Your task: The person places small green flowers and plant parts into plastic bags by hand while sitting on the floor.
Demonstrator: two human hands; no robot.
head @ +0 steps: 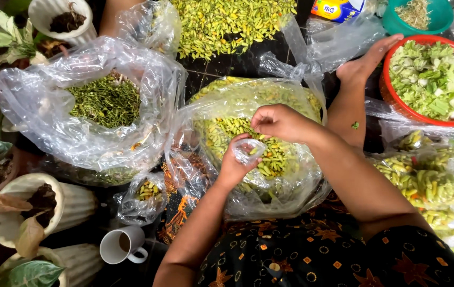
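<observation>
My left hand (232,167) is shut on a small clear plastic bag (248,150) with a few yellow-green pods inside. It holds the bag open over a large clear bag of the same pods (285,159) in front of my lap. My right hand (280,122) hovers just above the small bag, fingers pinched together and pointing down at its mouth. Whether they grip any pods is hidden.
A big clear bag of dark green stems (104,101) lies at left, with a small filled bag (144,194) and a white mug (123,245) below it. Loose pods (227,24) cover the floor beyond. A red bowl of chopped greens (434,79), a bare foot (365,61), more bags (423,180) and potted plants (30,207) surround me.
</observation>
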